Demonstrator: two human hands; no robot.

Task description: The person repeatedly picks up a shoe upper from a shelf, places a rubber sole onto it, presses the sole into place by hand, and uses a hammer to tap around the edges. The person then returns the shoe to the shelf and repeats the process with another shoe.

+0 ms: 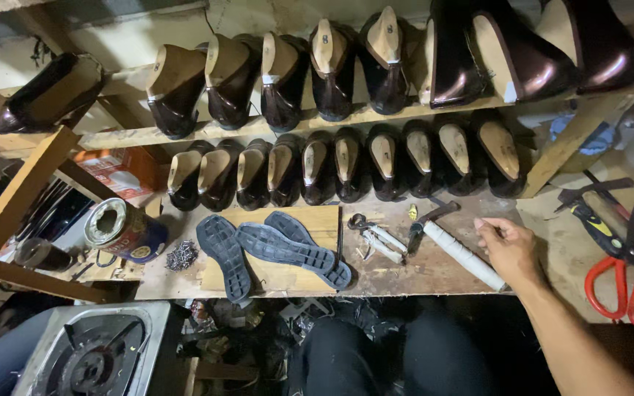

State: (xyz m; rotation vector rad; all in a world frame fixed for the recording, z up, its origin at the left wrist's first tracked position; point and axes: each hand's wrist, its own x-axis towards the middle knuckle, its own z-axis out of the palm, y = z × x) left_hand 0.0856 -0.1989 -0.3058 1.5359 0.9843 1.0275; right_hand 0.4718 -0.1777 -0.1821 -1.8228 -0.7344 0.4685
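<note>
The person's right hand (506, 248) rests on the wooden workbench (420, 275) at the right, its fingers curled loosely together and lying against the far end of the white-wrapped handle of a hammer (455, 251); whether the fingers actually clasp the handle I cannot tell; the left hand is out of view. The hammer lies slanted on the bench, its dark metal head (425, 218) pointing far and left, its handle running near and right under the hand; just left of it lies a pair of pincers with white-taped handles (373, 236). Further left, three dark blue ridged rubber soles (273, 249) lie overlapping on a pale wooden board (288, 275), tread up; beside the board sit a small heap of dark nails (182, 257) and an open round tin can (122, 229) tipped on its side. On the far side, two wooden shelves hold rows of dark glossy leather shoe uppers stretched on pale wooden lasts (332, 70), soles-side facing out. At the right edge lie scissors with red handles (621, 290); near left stands a metal gas stove burner (93, 356).
</note>
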